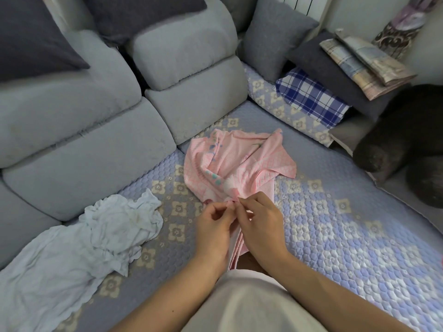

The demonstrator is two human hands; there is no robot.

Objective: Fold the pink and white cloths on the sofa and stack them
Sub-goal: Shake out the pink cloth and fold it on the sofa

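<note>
Quilted sofa [335, 224] | pink cloth [235, 164] crumpled (runs away from person) | both hands' fingers [236, 203] pinch near edge

Two hands, left hand [212, 226] and right hand [260, 221], one pink cloth [236, 164], one white cloth [79, 248] and one blue checked pillow [311, 97] show.
</note>
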